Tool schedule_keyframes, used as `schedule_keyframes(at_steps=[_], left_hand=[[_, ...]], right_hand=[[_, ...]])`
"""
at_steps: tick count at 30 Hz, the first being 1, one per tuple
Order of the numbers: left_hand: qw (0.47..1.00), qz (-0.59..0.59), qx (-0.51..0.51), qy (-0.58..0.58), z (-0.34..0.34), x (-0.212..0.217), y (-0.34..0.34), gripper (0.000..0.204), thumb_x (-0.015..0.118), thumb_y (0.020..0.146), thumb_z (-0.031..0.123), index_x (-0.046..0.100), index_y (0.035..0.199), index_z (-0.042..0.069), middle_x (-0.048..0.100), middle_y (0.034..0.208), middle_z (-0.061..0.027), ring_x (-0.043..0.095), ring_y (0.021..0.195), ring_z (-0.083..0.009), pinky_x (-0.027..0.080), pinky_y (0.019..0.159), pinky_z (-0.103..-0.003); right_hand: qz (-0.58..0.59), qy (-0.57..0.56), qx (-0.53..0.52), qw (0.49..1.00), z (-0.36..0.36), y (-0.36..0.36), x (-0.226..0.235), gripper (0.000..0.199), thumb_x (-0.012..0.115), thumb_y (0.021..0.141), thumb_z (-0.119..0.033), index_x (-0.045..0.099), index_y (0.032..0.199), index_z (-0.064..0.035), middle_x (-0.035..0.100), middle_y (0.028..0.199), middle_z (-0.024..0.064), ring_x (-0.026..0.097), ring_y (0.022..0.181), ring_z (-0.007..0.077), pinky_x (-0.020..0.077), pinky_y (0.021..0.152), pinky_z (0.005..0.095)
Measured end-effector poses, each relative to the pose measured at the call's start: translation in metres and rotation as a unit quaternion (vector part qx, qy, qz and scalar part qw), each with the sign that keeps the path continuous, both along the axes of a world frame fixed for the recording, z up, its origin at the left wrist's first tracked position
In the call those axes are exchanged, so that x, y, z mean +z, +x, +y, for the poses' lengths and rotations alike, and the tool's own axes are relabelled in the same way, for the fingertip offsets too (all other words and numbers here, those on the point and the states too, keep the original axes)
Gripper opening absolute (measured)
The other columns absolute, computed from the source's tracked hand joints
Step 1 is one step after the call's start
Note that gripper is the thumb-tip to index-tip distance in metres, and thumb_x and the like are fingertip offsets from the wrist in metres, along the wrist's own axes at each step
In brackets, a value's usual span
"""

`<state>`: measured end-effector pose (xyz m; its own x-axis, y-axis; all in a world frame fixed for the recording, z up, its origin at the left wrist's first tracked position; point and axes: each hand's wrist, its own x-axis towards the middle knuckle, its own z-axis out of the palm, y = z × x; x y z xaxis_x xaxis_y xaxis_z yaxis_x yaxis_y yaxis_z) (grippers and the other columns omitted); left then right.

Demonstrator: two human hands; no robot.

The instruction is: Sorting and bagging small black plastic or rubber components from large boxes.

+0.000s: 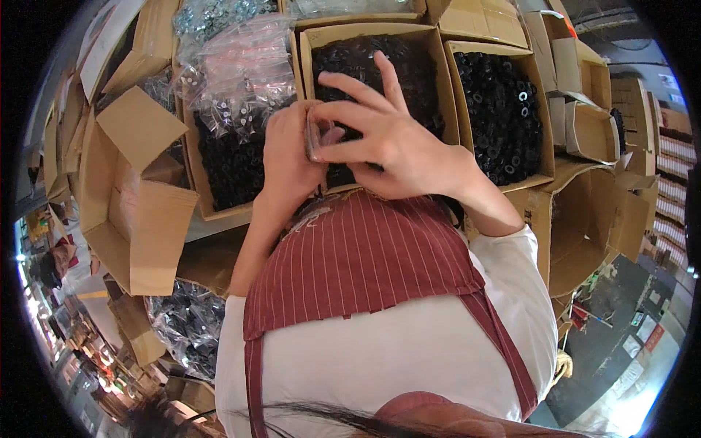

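In front of my apron, my left hand (287, 146) and my right hand (398, 144) meet at what looks like a small clear plastic bag (312, 140). My left fingers are closed round its left side. On its other side, my right thumb and index finger pinch at it, while the remaining right fingers stretch up and apart. Whatever is inside the bag is hidden by my fingers. Beyond my hands stands a cardboard box (447, 95) full of small black parts (423, 69). To the left, clear zip bags (244, 62) with reddish seals and small pieces inside lie over more black parts (232, 171).
At the right is a box of black ring-shaped parts (500, 117). Clear bags of shiny pieces (212, 18) lie at the far left. Open cartons (150, 233) with raised flaps flank me on the left, others (584, 219) on the right. Bagged dark parts (188, 321) sit low left.
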<state>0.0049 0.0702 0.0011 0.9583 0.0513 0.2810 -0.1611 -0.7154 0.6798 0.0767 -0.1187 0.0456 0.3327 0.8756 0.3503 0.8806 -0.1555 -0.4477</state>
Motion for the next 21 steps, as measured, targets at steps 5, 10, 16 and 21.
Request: schedule_keyframes(at_steps=[5,10,16,21], left_hand=[[0.868,0.178,-0.019,-0.464,0.013,0.005,0.004,0.034,0.07,0.086,0.009,0.059,0.117,0.001,0.063,0.097,-0.0056,0.064,0.096,-0.0247,0.047,0.089,-0.032],[0.677,0.184,-0.1,-0.705,0.034,0.01,0.011,0.049,0.064,0.088,0.014,0.049,0.13,-0.006,0.057,0.098,-0.0049,0.059,0.104,-0.0214,0.042,0.109,-0.041],[0.476,0.189,-0.237,-0.825,0.045,0.012,0.018,0.063,0.055,0.095,0.03,0.037,0.139,-0.012,0.057,0.124,-0.0159,0.054,0.118,-0.0291,0.033,0.114,-0.056],[0.414,0.179,-0.253,-0.856,0.044,0.008,0.019,0.061,0.053,0.098,0.033,0.038,0.138,-0.01,0.058,0.118,-0.0137,0.054,0.119,-0.0306,0.03,0.115,-0.059]], right_hand=[[0.041,0.134,-0.164,0.977,0.008,0.047,-0.041,0.019,0.064,0.078,-0.004,0.068,0.096,-0.0073,0.066,0.095,0.0124,0.062,0.092,0.0349,0.0482,0.082,0.0444],[0.134,-0.256,-0.171,0.942,-0.006,0.044,-0.129,0.056,0.065,0.092,-0.045,0.055,0.12,0.0021,0.058,0.107,0.0271,0.058,0.101,0.0456,0.0482,0.088,0.0479],[0.141,-0.318,-0.123,0.929,-0.014,0.03,-0.122,0.075,0.061,0.089,-0.062,0.051,0.136,-0.0039,0.049,0.129,0.0281,0.052,0.118,0.0461,0.0507,0.093,0.0527],[0.184,-0.403,-0.13,0.887,-0.012,0.028,-0.098,0.072,0.05,0.093,-0.067,0.053,0.136,-0.0096,0.056,0.129,0.0278,0.061,0.113,0.0435,0.0522,0.088,0.0527]])
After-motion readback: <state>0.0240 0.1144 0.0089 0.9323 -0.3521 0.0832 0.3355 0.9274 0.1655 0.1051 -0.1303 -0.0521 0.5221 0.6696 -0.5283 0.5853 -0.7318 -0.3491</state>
